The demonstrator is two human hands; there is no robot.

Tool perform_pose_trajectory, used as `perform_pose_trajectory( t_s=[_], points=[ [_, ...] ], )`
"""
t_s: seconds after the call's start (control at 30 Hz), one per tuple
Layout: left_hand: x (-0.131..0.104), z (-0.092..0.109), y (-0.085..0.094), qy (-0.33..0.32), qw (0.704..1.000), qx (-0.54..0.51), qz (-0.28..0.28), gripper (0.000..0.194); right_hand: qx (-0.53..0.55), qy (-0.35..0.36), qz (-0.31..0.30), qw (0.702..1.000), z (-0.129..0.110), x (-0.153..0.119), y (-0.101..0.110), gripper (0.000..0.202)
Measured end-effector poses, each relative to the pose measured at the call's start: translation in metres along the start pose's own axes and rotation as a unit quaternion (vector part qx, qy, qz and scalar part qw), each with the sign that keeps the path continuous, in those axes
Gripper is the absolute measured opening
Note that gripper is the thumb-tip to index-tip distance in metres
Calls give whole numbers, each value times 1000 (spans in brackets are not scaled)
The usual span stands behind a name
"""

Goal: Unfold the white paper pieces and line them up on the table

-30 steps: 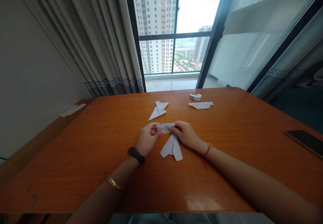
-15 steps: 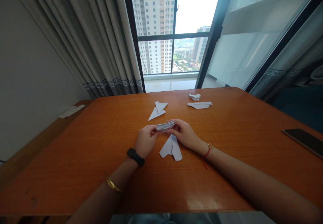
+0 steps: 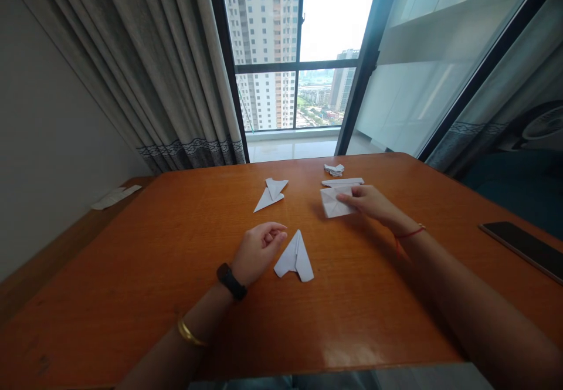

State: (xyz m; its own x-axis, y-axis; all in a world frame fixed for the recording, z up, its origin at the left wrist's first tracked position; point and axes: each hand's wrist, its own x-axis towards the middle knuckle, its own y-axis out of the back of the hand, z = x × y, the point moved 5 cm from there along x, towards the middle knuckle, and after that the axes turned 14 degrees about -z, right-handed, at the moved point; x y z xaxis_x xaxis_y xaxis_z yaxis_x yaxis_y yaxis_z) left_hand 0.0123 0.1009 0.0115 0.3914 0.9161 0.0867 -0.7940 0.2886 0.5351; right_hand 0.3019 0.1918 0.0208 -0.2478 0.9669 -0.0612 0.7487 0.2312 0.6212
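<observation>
My right hand [image 3: 372, 201] pinches a folded square of white paper [image 3: 334, 202] by its right edge, thumb on top. The paper is held above the table, just in front of a long folded paper piece [image 3: 342, 182]. My left hand [image 3: 259, 246] is over the table with nothing in it, its fingers loosely curled and the thumb apart from them. Right beside it lies a white paper plane [image 3: 298, 256], nose pointing away from me. Farther off, slightly left of the middle, rests another pointed paper plane [image 3: 271, 194].
A small crumpled-looking folded paper [image 3: 334, 170] sits near the far edge of the brown wooden table [image 3: 153, 273]. A dark phone [image 3: 523, 249] lies at the right edge. White paper strips [image 3: 115, 196] rest on a ledge at left. Window and curtain stand beyond.
My left hand has let go of the folded paper. My right hand has carried it right and away from me, toward the long paper piece, and its flat face now shows.
</observation>
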Motion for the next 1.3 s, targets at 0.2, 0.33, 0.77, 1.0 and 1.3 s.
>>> perform_pose_trajectory(
  t_s=[0.2, 0.33, 0.77, 1.0, 1.3],
  points=[
    [-2, 5, -5, -19, 997, 72, -32, 25, -143, -153, -9, 978, 73, 11, 54, 46],
    [-2, 5, -7, -20, 995, 89, -45, 26, -200, -162, -28, 966, 83, 23, 45, 39],
    [-4, 7, -10, -22, 986, 145, -80, 23, -222, -160, 59, 960, 81, 24, 41, 47],
    [-3, 10, -10, -17, 980, 179, -90, 23, -288, -106, 163, 938, 27, -2, 41, 55],
    [17, 12, 10, 7, 958, 260, -120, 23, -274, 221, -223, 909, -81, -52, -106, 77]
  ],
)
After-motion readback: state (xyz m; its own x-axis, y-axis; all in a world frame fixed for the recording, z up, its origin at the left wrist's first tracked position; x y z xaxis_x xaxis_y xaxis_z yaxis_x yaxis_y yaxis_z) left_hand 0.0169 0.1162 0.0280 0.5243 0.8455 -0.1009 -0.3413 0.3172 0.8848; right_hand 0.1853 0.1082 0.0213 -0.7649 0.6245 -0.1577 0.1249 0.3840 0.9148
